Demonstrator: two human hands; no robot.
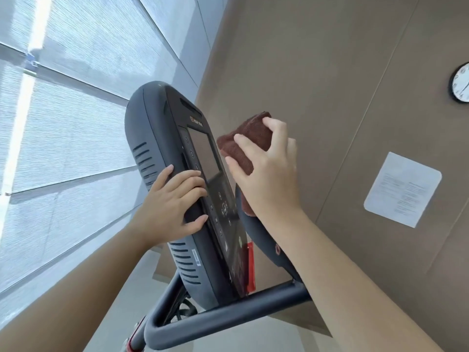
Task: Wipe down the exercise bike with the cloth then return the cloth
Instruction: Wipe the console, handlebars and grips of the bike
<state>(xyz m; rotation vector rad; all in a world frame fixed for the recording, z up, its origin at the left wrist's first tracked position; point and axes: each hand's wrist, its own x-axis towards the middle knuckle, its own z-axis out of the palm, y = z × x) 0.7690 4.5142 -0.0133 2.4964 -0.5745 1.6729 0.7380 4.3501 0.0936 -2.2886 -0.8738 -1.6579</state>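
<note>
The view is tilted. The exercise bike's dark grey console [157, 138] fills the middle, with a dark screen [204, 154] and a button panel below it. My left hand [175, 199] grips the console's left edge, fingers resting on its face. My right hand [269, 171] holds a folded dark brown cloth [243, 141] against the console's right edge, beside the screen. A corner of the cloth hangs below my palm. The grey handlebar [228, 313] runs across below the console.
A brown panelled wall [330, 72] stands behind the bike, with a round clock [460, 85] and a white paper notice [403, 189] on it. Windows with pale blinds [63, 123] fill the left side. Red parts of the bike frame [132, 344] show at the bottom.
</note>
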